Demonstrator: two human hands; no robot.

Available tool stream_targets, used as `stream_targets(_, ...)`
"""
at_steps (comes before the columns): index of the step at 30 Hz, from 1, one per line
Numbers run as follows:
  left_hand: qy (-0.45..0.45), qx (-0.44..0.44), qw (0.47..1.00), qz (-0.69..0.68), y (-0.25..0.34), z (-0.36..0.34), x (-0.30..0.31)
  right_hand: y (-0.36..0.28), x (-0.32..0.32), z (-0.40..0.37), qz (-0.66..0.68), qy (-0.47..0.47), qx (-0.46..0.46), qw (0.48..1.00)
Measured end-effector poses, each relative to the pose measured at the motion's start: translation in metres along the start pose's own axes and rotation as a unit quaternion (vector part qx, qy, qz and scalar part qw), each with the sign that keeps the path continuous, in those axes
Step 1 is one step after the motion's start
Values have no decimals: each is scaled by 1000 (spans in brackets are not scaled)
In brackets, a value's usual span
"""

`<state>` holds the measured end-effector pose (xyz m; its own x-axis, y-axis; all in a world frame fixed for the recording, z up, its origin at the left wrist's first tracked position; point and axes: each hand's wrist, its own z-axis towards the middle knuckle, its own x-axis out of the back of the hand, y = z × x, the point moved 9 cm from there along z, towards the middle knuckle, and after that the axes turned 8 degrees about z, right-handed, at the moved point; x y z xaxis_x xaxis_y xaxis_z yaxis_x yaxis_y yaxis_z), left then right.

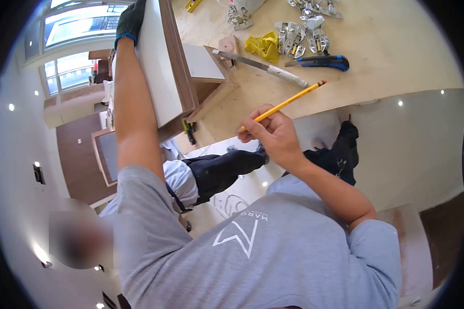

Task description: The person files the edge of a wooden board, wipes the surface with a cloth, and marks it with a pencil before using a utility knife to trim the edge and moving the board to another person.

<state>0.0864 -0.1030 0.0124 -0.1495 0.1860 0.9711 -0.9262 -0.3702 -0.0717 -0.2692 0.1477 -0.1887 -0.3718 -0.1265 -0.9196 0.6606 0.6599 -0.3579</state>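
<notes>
1. The left hand (130, 20), in a dark glove with a blue cuff, sits at 11 o'clock in the view, its arm stretched straight out. It lies on the far end of a white panel (157, 67). The frame edge cuts off its fingers, so I cannot tell whether they are spread or curled.
2. The white panel stands on edge at the near side of the plywood tabletop (397, 51), against a wooden frame (214, 85) at its 3 o'clock.
3. The right hand (273, 136) is bare and sits just above the centre of the view, over the tabletop's near edge. Its fingers are curled together and pinch a yellow pencil (288, 102) with the thumb.
4. The pencil slants from the hand toward 2 o'clock, its orange end uppermost.
5. At 12 o'clock from the right hand, a blade tool (263, 67) with a white-wrapped handle lies flat on the tabletop. A blue and black utility knife (322, 63) lies just beside it at 3 o'clock.
6. Farther up, a crumpled yellow cloth (263, 45) lies next to a heap of metal hinges (299, 38).
</notes>
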Motion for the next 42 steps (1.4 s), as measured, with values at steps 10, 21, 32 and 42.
stream_targets(10, -42, 99, 993, -51, -12, -6, 0, 13, 71, 12, -346, -43, 8, 937)
stream_targets(21, -20, -29, 998, 60, -10, 6, 4, 16, 54, 3, -365, -105, 70, 922)
stream_targets(32, -2, -66, 879, -472, 79, -24, 75, -141, -75, 72, -418, -59, 419, 804)
stream_targets(42, 136, -251, 953, -104, 93, -76, 196, -182, -170, 108, -516, -128, 388, 753)
